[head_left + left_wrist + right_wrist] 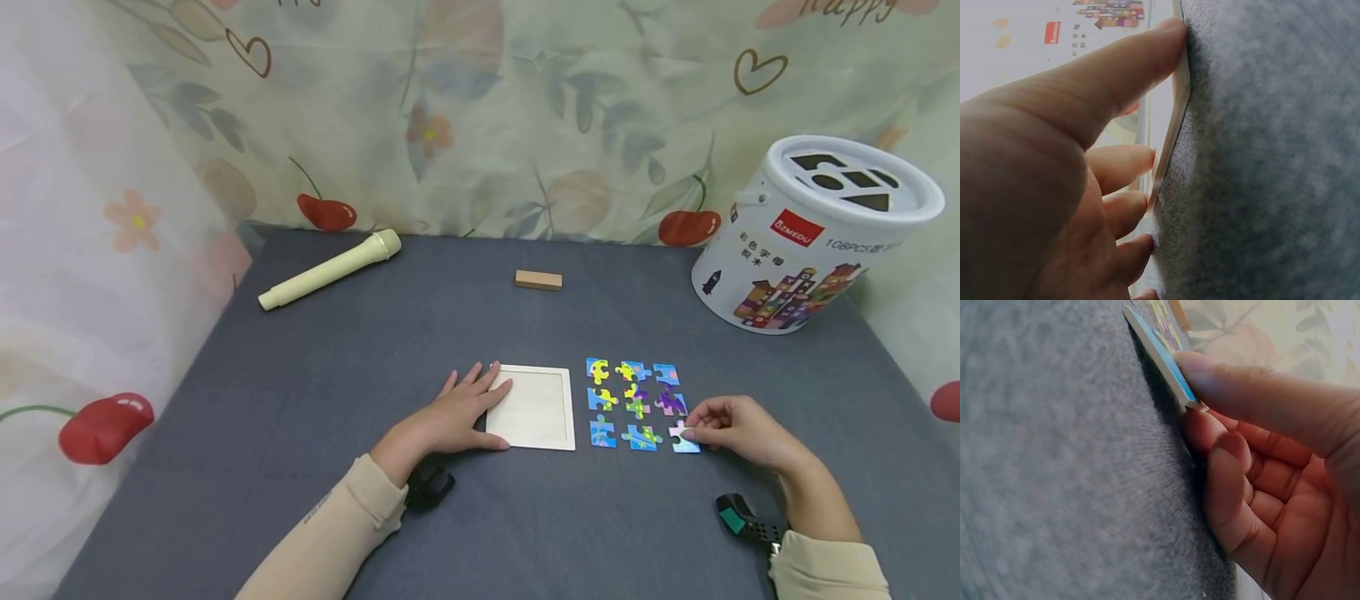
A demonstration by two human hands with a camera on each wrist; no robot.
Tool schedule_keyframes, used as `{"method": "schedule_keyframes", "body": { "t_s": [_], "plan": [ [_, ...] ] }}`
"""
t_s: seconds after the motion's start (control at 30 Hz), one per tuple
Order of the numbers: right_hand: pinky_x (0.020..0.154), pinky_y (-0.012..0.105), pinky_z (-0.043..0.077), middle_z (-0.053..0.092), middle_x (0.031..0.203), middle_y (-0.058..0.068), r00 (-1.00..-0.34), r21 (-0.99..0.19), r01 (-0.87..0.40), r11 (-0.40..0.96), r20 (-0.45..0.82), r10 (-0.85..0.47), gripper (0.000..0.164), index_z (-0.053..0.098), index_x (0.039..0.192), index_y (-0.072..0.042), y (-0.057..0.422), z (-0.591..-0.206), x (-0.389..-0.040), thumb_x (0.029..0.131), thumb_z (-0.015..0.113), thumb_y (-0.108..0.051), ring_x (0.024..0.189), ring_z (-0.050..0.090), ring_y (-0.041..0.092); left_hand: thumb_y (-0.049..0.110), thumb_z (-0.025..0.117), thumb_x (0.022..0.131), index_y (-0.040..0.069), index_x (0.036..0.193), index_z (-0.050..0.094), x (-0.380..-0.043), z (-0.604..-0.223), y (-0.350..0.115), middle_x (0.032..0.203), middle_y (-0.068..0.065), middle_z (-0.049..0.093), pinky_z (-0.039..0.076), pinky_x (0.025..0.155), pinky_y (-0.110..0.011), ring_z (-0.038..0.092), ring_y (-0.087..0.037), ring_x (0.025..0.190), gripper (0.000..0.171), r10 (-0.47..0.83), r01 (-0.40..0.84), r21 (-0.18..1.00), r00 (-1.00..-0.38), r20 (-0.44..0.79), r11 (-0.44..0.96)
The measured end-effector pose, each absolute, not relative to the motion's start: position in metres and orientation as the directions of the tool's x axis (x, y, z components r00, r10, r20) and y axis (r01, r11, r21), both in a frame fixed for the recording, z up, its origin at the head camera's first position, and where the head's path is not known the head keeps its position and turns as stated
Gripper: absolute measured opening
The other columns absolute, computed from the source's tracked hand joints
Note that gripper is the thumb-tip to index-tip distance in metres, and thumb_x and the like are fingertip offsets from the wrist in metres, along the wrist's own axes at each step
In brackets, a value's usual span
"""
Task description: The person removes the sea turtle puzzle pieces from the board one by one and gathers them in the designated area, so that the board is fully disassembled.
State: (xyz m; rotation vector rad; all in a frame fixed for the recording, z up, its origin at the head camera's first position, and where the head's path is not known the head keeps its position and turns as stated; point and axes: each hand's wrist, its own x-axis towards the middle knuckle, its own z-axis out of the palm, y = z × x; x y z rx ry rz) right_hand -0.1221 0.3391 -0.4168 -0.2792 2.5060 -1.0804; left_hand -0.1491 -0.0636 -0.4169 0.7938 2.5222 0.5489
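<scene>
In the head view, my left hand (pixel 453 418) rests with spread, nearly straight fingers on the left side of a pale wooden puzzle tray (pixel 567 417). Its thumb (pixel 1129 65) lies along the tray's near edge in the left wrist view. My right hand (pixel 738 429) pinches a blue-and-pink jigsaw piece (pixel 682 439) at its right side, thumb on top and a fingertip at the underside. This piece sits at the near right corner of several colourful jigsaw pieces (pixel 641 439), laid out in rows right of the tray. The other right fingers are curled in.
A small wooden block (pixel 538 281) lies behind the tray. At the back left is a cream microphone-shaped stick (pixel 330 271). A large white block bucket (pixel 810 242) with a shape-sorter lid stands at the back right. A printed curtain (pixel 480 125) borders the grey table (pixel 420 333).
</scene>
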Motion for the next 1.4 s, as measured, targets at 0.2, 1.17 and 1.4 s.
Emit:
{"method": "schedule_keyframes", "body": {
  "t_s": [0.2,1.17,1.4],
  "plan": [
    [0.053,0.021,0.042,0.054,0.071,-0.002,-0.908,-0.712,-0.022,0.702,-0.279,-0.311,0.022,0.065,0.093,0.000,0.337,-0.418,-0.122,0.088,0.065,-0.021,0.060,0.046,0.003,0.050,0.064,0.082,0.019,0.149,0.021,-0.149,-0.417,-0.064,0.158,-0.004,0.004,-0.001,0.116,-0.052,-0.001,-0.026,0.146,0.086,0.612,0.438,0.489,-0.740,-0.280,0.754],
    [0.057,0.023,0.048,0.058,0.078,0.004,-0.905,-0.706,0.043,0.707,-0.327,-0.271,0.029,0.062,0.097,0.000,0.338,-0.415,-0.124,0.088,0.065,-0.027,0.063,0.051,0.005,0.047,0.064,0.084,0.020,0.149,0.021,-0.157,-0.416,-0.067,0.158,-0.005,0.004,0.000,0.116,-0.050,0.001,-0.025,0.146,0.083,0.637,0.422,0.551,-0.717,-0.283,0.720],
    [0.066,0.028,0.050,0.061,0.093,0.013,-0.949,-0.647,0.018,0.762,-0.251,-0.191,0.041,0.057,0.113,0.003,0.338,-0.396,-0.120,0.091,0.060,-0.031,0.077,0.057,0.015,0.039,0.063,0.087,0.019,0.144,0.037,-0.172,-0.395,-0.101,0.157,-0.006,0.014,0.010,0.116,-0.049,0.016,-0.029,0.144,0.066,0.585,0.435,0.617,-0.809,-0.052,0.656]
  ]
}}
